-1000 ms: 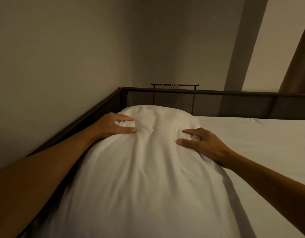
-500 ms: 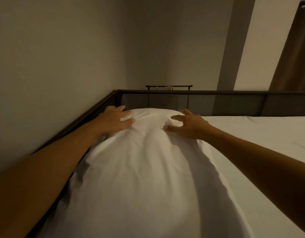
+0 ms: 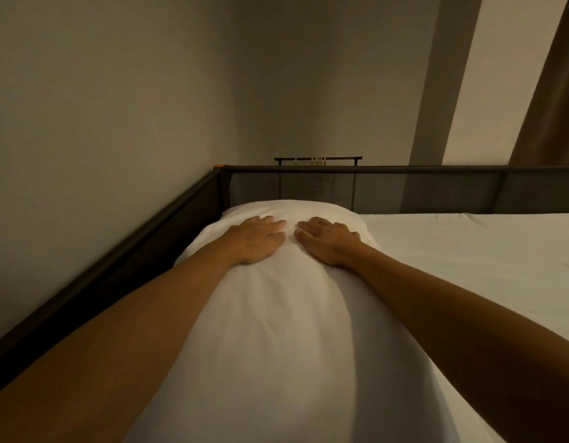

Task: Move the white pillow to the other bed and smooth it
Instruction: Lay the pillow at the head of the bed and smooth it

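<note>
A long white pillow (image 3: pixel 276 330) lies lengthwise along the left side of a bed with a white sheet (image 3: pixel 468 266), its far end close to the dark rail. My left hand (image 3: pixel 257 239) rests flat, palm down, on the pillow's far end. My right hand (image 3: pixel 328 243) lies flat beside it, fingertips nearly touching the left hand's. Both hands press on the fabric and grip nothing. The pillow's near end runs out of view at the bottom.
A dark metal bed frame rail (image 3: pixel 372 170) runs along the far end and down the left side (image 3: pixel 117 266) against a plain wall. A small dark rack (image 3: pixel 318 159) shows behind the rail. A brown curtain (image 3: pixel 555 100) hangs at the far right.
Both hands have slid from the pillow's sides toward its far end and come together at the middle, going from curled fingers to flat palms. The pillow surface looks smoother.
</note>
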`<action>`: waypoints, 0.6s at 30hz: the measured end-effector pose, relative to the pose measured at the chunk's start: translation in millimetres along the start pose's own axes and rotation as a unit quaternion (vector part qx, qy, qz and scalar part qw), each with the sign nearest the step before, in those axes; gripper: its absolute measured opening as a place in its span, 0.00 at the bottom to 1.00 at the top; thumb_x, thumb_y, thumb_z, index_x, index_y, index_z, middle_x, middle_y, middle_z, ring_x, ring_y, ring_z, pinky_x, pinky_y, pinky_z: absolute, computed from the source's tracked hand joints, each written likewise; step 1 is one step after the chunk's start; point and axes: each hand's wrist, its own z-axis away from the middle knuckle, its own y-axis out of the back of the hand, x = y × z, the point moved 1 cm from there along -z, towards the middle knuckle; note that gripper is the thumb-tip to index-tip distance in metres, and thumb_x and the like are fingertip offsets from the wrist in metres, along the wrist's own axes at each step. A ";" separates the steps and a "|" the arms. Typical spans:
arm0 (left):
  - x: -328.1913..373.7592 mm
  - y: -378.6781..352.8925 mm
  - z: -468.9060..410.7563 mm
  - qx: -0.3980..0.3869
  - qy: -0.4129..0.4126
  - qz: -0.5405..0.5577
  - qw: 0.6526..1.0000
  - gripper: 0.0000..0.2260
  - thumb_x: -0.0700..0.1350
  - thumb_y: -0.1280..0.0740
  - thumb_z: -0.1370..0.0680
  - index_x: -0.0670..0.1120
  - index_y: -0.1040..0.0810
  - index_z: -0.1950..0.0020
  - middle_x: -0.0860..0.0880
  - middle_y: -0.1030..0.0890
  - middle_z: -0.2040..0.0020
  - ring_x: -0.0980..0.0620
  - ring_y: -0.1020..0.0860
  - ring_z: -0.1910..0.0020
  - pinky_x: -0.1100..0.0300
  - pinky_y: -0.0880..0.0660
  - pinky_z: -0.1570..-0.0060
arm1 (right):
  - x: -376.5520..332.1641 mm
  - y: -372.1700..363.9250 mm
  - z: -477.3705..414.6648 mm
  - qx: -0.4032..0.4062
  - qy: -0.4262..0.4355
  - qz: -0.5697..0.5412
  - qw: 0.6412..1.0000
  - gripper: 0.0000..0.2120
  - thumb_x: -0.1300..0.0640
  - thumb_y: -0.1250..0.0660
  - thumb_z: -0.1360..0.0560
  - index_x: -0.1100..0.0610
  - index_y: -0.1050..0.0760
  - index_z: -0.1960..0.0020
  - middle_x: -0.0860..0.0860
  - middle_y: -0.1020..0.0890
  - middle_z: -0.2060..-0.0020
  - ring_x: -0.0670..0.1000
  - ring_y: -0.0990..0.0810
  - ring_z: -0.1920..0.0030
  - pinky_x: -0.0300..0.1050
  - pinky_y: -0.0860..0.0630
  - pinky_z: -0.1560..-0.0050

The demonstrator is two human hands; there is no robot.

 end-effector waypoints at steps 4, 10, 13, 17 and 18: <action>-22.3 -2.1 5.5 -0.002 0.023 0.033 0.999 0.25 0.59 0.53 0.20 0.57 0.48 0.23 0.50 0.49 0.21 0.48 0.48 0.23 0.48 0.52 0.26 | 13.2 -0.2 9.8 0.002 -0.013 -0.014 1.000 0.31 0.33 0.56 0.24 0.43 0.42 0.24 0.47 0.42 0.23 0.57 0.42 0.24 0.65 0.48 0.29; -49.4 7.4 28.5 -0.018 0.059 0.067 0.996 0.25 0.59 0.52 0.20 0.55 0.47 0.23 0.50 0.49 0.21 0.50 0.49 0.23 0.53 0.54 0.26 | 40.6 12.2 34.9 -0.013 -0.065 -0.012 0.998 0.37 0.29 0.58 0.28 0.48 0.34 0.30 0.52 0.34 0.26 0.59 0.34 0.29 0.67 0.43 0.30; -39.9 20.6 42.1 -0.010 0.048 0.007 0.999 0.26 0.59 0.55 0.21 0.56 0.49 0.23 0.50 0.50 0.20 0.48 0.50 0.22 0.46 0.53 0.26 | 46.7 19.7 39.0 -0.011 -0.060 -0.012 0.998 0.45 0.25 0.61 0.34 0.51 0.32 0.31 0.55 0.31 0.28 0.60 0.30 0.32 0.64 0.37 0.32; -2.7 26.6 64.5 0.019 -0.020 -0.047 0.999 0.24 0.54 0.54 0.18 0.51 0.48 0.23 0.49 0.47 0.21 0.50 0.50 0.23 0.57 0.58 0.27 | 23.2 29.1 62.0 -0.005 -0.018 -0.005 1.000 0.35 0.33 0.56 0.24 0.51 0.41 0.24 0.54 0.39 0.24 0.59 0.36 0.27 0.61 0.40 0.29; 5.0 22.2 68.8 0.019 -0.046 -0.054 0.997 0.24 0.54 0.54 0.18 0.51 0.48 0.23 0.50 0.48 0.21 0.52 0.51 0.23 0.63 0.60 0.30 | 15.6 27.2 68.8 -0.001 0.000 -0.012 1.000 0.32 0.35 0.55 0.22 0.51 0.42 0.24 0.54 0.40 0.23 0.59 0.37 0.26 0.60 0.41 0.28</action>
